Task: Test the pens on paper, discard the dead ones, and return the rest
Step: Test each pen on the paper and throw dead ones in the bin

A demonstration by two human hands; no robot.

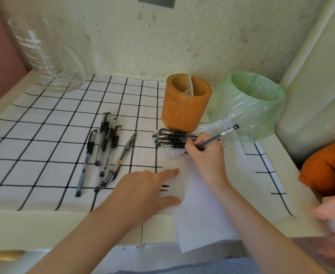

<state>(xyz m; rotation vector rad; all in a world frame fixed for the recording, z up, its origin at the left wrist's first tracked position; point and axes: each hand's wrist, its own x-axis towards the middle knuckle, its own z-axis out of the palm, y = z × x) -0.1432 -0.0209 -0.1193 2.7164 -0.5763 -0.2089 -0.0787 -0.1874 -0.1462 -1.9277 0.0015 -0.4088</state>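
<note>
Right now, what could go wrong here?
The paper overhangs the table edge, pressed down only by the left hand. It could slip while the right hand writes with the pen. The four pens lying on it could then roll and mix with the pile beside it.

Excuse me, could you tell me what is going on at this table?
A person is testing pens. The right hand grips a clear-barrelled black pen, tip down on the white sheet of paper beside rows of marks, while the left hand steadies the sheet with straight fingers. A loose pile of black pens lies on the checked cloth; a row of four more pens lies before the orange cylindrical pen holder, next to the green-bagged bin.
</note>
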